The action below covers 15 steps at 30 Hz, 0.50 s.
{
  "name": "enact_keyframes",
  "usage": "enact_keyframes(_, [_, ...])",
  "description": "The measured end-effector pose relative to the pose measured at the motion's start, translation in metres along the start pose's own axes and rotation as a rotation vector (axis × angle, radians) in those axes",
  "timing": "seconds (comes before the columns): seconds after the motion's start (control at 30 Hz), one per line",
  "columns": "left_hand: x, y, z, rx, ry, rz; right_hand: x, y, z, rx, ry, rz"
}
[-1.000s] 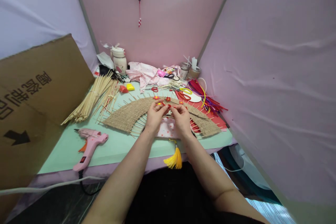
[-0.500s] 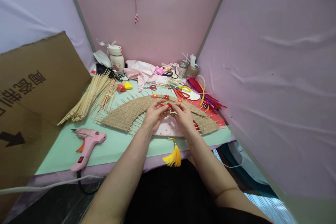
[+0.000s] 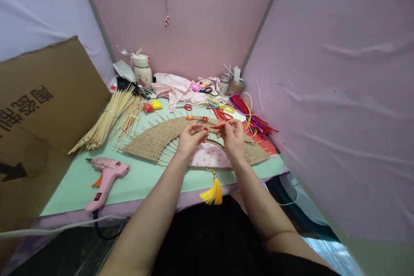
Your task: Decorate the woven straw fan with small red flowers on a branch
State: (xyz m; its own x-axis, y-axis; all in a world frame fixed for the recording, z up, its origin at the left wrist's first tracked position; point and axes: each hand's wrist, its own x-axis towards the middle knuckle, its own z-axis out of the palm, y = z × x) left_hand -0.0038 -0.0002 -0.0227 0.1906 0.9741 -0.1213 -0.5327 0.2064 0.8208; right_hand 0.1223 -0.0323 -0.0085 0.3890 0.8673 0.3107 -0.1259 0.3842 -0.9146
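My left hand [image 3: 190, 139] pinches a small red piece [image 3: 205, 129] between thumb and fingertips. A little to the right, my right hand [image 3: 233, 138] is closed on a red pipe cleaner [image 3: 217, 127], its thin end pointing left. Both hands hover over a woven twine fan [image 3: 152, 138] with thin sticks showing along its edges. Small red flowers [image 3: 205, 119] sit on the fan's upper rim. Beneath the hands lies pink-dotted white fabric [image 3: 207, 156], and a yellow tassel [image 3: 213, 192] hangs at the front.
A pink glue gun [image 3: 108, 179] lies at left, near a bundle of wooden sticks [image 3: 106, 120] and a cardboard sheet [image 3: 48, 116]. Red-handled scissors [image 3: 224, 114] and coloured pipe cleaners [image 3: 255, 116] are behind right. A bottle [image 3: 142, 71] and jars [image 3: 237, 86] stand at the back.
My hands were together at the red piece; now they are apart. The right hand has moved right and slightly up with the red pipe cleaner, while the left stays nearly in place.
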Motion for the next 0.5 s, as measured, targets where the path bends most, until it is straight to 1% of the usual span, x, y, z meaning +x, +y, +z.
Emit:
enact_keyframes(0.1, [-0.002,0.002,0.002,-0.001,-0.005,-0.005,-0.001,-0.002,-0.006,-0.213,-0.106,-0.116])
enact_keyframes(0.17, [-0.002,0.002,0.002,-0.017,-0.003,-0.018,-0.002,0.0,-0.008,-0.321,-0.177,-0.151])
enact_keyframes(0.2, [-0.002,0.003,0.002,-0.031,-0.003,-0.03,-0.004,0.001,-0.009,-0.345,-0.191,-0.161])
enact_keyframes(0.27, [-0.002,0.003,0.001,-0.07,-0.014,-0.072,-0.006,0.005,-0.008,-0.326,-0.177,-0.174])
enact_keyframes(0.33, [-0.002,0.003,0.0,-0.117,-0.045,-0.139,-0.008,0.008,-0.006,-0.252,-0.137,-0.171])
enact_keyframes(0.5, [-0.005,0.006,-0.004,-0.196,-0.148,-0.294,-0.009,0.011,0.0,-0.075,-0.102,-0.113])
